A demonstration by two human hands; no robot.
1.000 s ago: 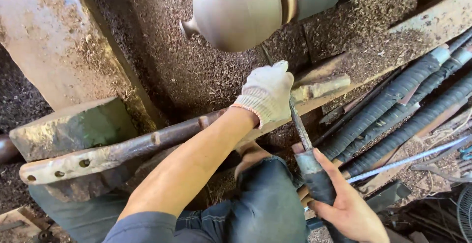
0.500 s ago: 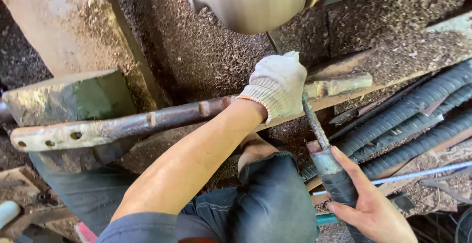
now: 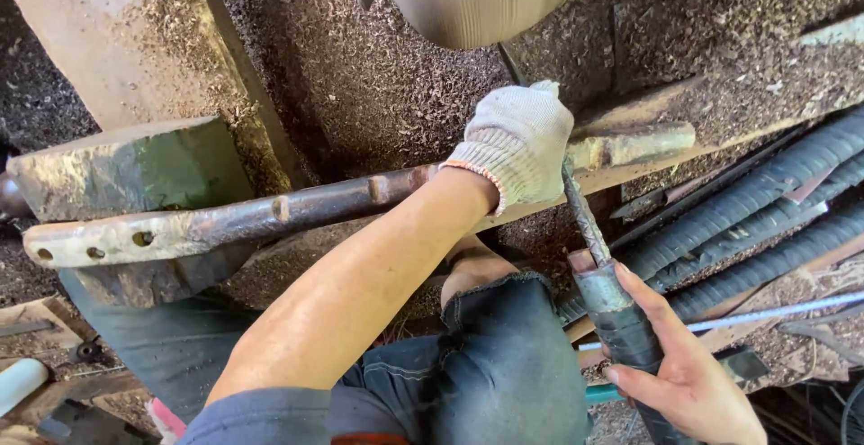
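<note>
**Hands on a Turning Tool at the Rest Bar**

Nearest, the bare right hand wraps its fingers around the dark taped handle of a long turning tool, at the lower right beside the person's knee in blue denim. From that handle the ribbed steel shaft slants up and to the left. Above it, the gloved left hand, in a white knit glove, is closed over the upper end of the shaft and presses down on the rusty tool rest bar, which runs from the left edge across to the right. The shaft's tip is hidden under the glove. Beyond the bar lies a bed of wood shavings. Farthest, at the top, hangs a rounded pale wooden workpiece, apart from the glove. Ribbed dark rods lie at the right.
</note>
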